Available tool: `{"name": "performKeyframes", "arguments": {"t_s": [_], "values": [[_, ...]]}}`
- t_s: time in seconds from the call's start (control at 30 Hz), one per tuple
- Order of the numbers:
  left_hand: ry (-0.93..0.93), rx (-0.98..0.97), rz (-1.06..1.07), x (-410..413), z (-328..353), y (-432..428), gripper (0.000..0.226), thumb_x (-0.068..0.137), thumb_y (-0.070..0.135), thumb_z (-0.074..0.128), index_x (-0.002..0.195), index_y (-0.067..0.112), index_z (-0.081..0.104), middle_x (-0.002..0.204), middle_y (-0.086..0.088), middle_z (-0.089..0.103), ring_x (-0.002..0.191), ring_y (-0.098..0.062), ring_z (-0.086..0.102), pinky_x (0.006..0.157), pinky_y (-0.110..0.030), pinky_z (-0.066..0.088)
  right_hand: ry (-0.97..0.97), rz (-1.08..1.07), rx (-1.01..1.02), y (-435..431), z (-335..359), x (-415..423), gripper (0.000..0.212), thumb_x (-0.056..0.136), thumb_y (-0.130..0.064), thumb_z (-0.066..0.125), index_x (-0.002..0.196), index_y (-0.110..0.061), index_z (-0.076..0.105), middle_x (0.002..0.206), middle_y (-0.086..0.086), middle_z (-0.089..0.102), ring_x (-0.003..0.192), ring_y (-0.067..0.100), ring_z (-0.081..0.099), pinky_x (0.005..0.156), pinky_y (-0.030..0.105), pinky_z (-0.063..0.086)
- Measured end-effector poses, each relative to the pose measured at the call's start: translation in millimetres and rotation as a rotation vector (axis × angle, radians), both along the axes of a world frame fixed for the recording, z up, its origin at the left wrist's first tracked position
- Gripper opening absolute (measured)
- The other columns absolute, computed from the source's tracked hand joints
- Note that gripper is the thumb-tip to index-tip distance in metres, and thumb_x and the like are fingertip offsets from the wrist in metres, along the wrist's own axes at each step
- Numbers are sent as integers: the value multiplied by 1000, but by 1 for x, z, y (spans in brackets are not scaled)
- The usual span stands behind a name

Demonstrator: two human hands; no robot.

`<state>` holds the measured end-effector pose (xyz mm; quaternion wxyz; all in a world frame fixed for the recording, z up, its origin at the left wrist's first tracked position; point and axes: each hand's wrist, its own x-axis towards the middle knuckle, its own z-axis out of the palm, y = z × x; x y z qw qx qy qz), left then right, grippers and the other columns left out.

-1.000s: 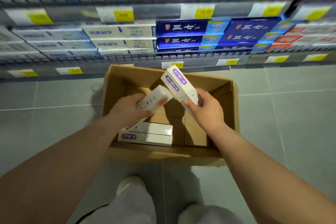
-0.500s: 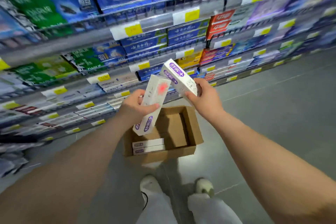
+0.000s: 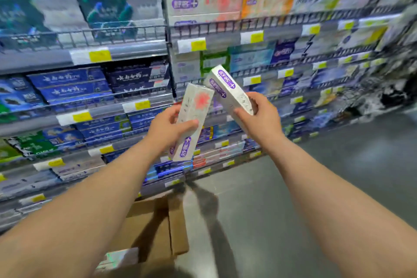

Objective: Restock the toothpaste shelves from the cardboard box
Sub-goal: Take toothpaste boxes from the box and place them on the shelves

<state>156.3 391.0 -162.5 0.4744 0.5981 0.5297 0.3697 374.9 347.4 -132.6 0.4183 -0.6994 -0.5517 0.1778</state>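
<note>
The left hand (image 3: pixel 167 130) grips one white carton (image 3: pixel 194 117) and the right hand (image 3: pixel 259 117) a second carton (image 3: pixel 228 89), both held well above the cardboard box (image 3: pixel 178 232), where spare cartons (image 3: pixel 119 257) lie. The matching purple-logo row (image 3: pixel 203 4) sits far above the box, so it seems best to turn each carton level, logo outward, before sliding it in.

Holds left carton (image 3: pixel 195 106), white with purple logo, near upright in left hand (image 3: pixel 165 128); right carton (image 3: pixel 228 90), alike, leaning left in right hand (image 3: pixel 260 117), tops close before stocked shelves (image 3: pixel 126 51). Below on floor, open cardboard box (image 3: pixel 158 228) with third carton (image 3: pixel 121 257).
</note>
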Motion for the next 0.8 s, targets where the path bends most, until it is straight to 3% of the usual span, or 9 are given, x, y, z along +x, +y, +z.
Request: {"name": "performKeyframes", "arguments": {"t_s": [0.17,0.3,0.47,0.6,0.73,0.8], "values": [[-60,113,-58,78,56,34,32,74,27,79,103,27,65,98,3,72,86,-16,69,73,-33,56,19,-26,123,30,51,74,32,83,-27,65,113,-24,56,98,-10,59,86,11,54,74,30,45],[-98,248,-47,125,104,81,28,77,23,77,101,26,64,96,5,71,79,-9,67,67,-23,53,24,-15,231,78,89,119,34,84,-30,65,116,-25,54,106,-7,62,89,13,56,76,34,48],[-136,407,-22,167,152,157,26,76,26,76,98,32,63,94,4,71,82,-11,68,73,-28,55,-25,-20,404,156,128,162,34,81,-36,64,113,-32,55,103,-9,63,95,18,56,77,43,50],[-164,520,33,193,182,204,26,78,23,75,101,28,64,95,4,71,86,-15,68,75,-29,57,-252,-101,501,217,156,190,40,77,-45,60,115,-34,57,101,-1,64,99,28,48,84,42,39],[-192,595,117,209,200,232,30,81,22,72,109,18,64,95,5,70,80,-3,67,68,-18,55,-376,-134,551,263,183,206,40,83,-36,59,123,-35,53,107,0,55,105,27,39,82,34,23],[-195,610,169,214,206,244,30,81,26,72,108,21,63,95,5,70,80,-4,68,67,-21,55,-422,-115,620,283,196,213,40,84,-32,58,124,-34,52,112,0,54,105,26,38,81,33,20]]}}
